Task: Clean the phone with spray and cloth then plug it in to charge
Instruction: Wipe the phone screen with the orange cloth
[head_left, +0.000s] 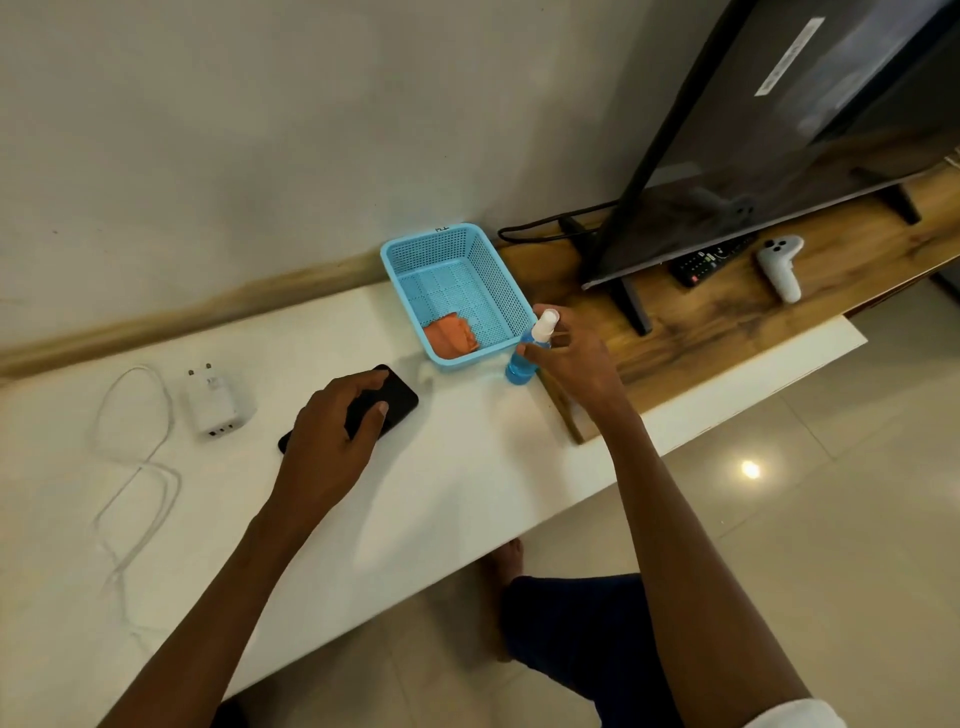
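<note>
A black phone (396, 397) lies flat on the white table (457, 483). My left hand (332, 434) rests on top of it, fingers curled around its edges. A blue spray bottle (521, 364) with a white nozzle stands just right of the blue basket (439, 244). My right hand (569, 358) is at the bottle, fingers around its top. An orange cloth (451, 335) lies folded in the basket's near corner. The white charger (215, 402) and its white cable (137, 467) lie on the table to the left.
A wooden TV stand (727, 312) on the right carries a large TV (779, 130), a black remote (709, 260) and a white controller (782, 265). The wall runs along the table's far edge. Tiled floor and my legs show below the near edge.
</note>
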